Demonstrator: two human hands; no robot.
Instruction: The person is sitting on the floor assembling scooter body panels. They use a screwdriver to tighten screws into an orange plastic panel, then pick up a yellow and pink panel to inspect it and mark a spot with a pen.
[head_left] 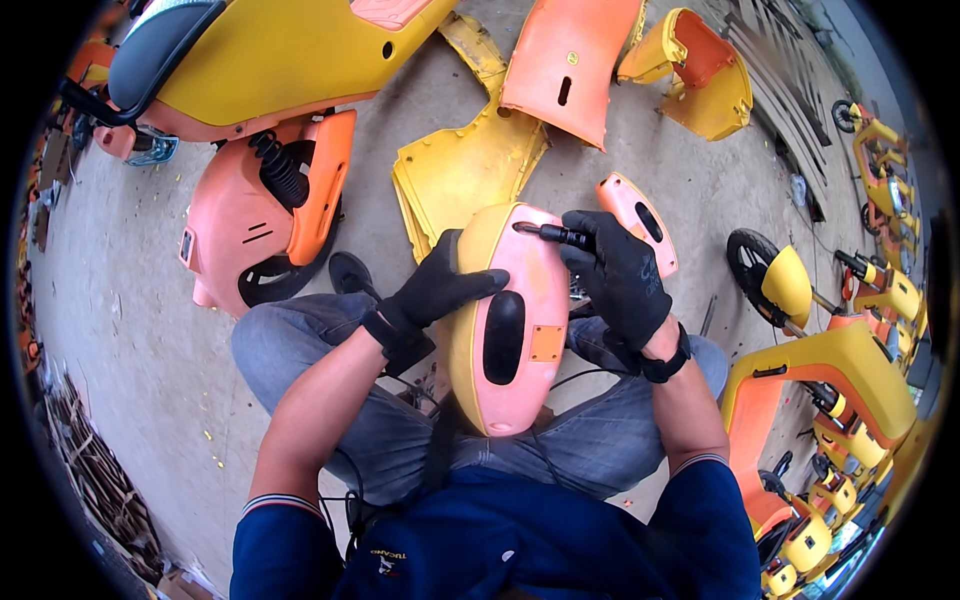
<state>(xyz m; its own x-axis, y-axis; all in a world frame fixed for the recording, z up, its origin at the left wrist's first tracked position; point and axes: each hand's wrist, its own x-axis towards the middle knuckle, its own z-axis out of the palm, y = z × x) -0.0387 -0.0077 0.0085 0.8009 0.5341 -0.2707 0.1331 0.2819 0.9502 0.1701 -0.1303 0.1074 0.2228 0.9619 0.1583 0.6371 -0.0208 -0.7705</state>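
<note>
An oval pink and yellow plastic scooter cover, with a long black oval insert, stands between my legs. My gloved left hand grips its left side, thumb lying across the pink face. In my gloved right hand is a short black cylindrical tool, pinched between the fingers. Its narrow tip points left into a small dark recess near the cover's far end; how deep it sits is hidden. Just beyond my right hand lies a smaller pink cover with a similar black oval.
Yellow shell panels and a pink panel lie on the concrete ahead. A yellow scooter body with a pink wheel cover stands at far left. More scooters line the right side. Thin cables hang around my lap.
</note>
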